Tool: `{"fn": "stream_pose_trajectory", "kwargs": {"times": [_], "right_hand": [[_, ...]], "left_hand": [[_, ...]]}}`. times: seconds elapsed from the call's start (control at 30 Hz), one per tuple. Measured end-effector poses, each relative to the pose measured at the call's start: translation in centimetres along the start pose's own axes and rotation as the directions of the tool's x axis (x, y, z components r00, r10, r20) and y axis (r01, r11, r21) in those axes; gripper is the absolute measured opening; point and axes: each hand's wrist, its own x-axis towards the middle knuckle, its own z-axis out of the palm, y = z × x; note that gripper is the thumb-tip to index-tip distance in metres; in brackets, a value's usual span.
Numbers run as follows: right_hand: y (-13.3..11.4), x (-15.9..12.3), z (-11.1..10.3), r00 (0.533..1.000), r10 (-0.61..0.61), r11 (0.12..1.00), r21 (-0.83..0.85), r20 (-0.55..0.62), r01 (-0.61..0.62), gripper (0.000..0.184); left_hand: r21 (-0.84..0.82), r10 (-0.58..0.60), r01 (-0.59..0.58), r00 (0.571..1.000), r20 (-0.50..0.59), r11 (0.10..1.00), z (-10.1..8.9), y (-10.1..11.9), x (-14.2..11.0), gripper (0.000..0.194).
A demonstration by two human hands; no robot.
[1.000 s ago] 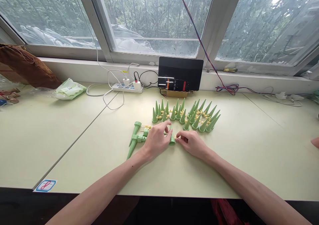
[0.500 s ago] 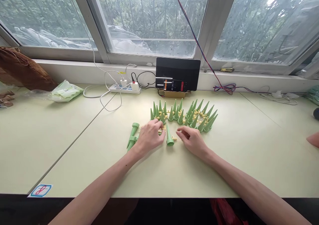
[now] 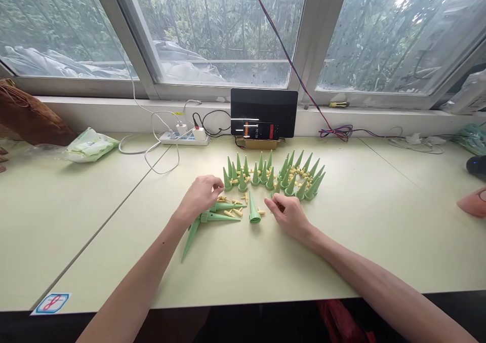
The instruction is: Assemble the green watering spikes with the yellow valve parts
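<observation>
On the pale table (image 3: 304, 267) in front of you, taking the lone green cone (image 3: 252, 208) as the centre of a clock with twelve pointing away from you, the cone lies on its side, its open base facing six and its tip towards twelve. One yellow T-shaped piece (image 3: 261, 212) sits just beside its base at three. Your right hand (image 3: 290, 216) rests at three, beyond that piece and apart from the cone, fingers curled and thumb close to forefinger; whether anything small is pinched there, you cannot tell from this view. Your left hand (image 3: 201, 196) reaches in at ten, fingers bent downward near loose yellow pieces (image 3: 237, 212); its grip is hidden too. At nine, loose green cones (image 3: 224, 218) lie across one another, partly covered by your left wrist. From eleven round to two, green cones stand upright (image 3: 255, 175) with yellow pieces among them. For good handling, lift your left wrist a little so it does not drag the loose cones. Steady the lone cone by its wide base, since a tapered body will probably roll. Pinch small yellow pieces by the stem with fingertips, and keep your knuckles clear of the standing rows, which could topple if brushed.
</observation>
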Motion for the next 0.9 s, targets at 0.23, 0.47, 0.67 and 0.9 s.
{"fn": "stream_pose_trajectory", "kwargs": {"times": [0.23, 0.47, 0.67, 0.9], "right_hand": [[0.4, 0.0, 0.2, 0.999, -0.03, 1.0, 0.002, 0.01, 0.03, 0.04], [-0.2, -0.1, -0.2, 0.999, 0.013, 1.0, 0.011, 0.041, -0.013, 0.021], [-0.3, 0.0, -0.1, 0.996, 0.031, 1.0, 0.0, 0.079, -0.031, 0.015], [-0.5, 0.0, -0.1, 0.994, 0.026, 1.0, -0.001, 0.107, -0.026, 0.014]], "left_hand": [[0.014, -0.03, 0.029, 0.991, 0.131, 0.999, -0.3, 0.0, -0.1, 0.022], [0.06, -0.047, 0.036, 0.979, 0.198, 0.998, 0.0, 0.7, 0.0, 0.022], [0.099, -0.024, 0.005, 0.982, 0.187, 0.995, 0.5, 0.7, -0.1, 0.017], [0.131, 0.057, -0.066, 0.995, 0.077, 0.989, 0.3, 1.8, -0.7, 0.017]]}}
